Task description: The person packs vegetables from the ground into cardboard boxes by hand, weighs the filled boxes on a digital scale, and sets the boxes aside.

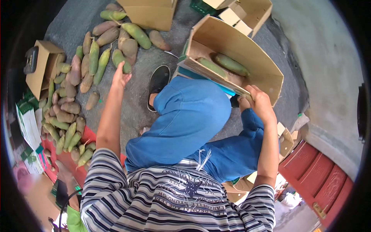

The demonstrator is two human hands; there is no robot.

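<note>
My left hand (122, 77) is at the near end of a green radish (118, 58), at the edge of the pile on the floor; its fingers are partly spread, and whether they grip the radish I cannot tell. With my right hand (259, 101) I hold the near rim of an open cardboard box (270, 62), fingers bent over the edge. Inside that box lie two green radishes, one dark green (232, 64) and one paler (211, 66). Beside my left hand, a long green radish (102, 65) rests among brownish ones.
Many green and reddish-brown radishes (69, 112) spread over the floor at the left. Cardboard boxes stand at the left (46, 63), top (154, 13) and top right (255, 13). A red door (320, 178) is at the lower right, below a pale wall (332, 77).
</note>
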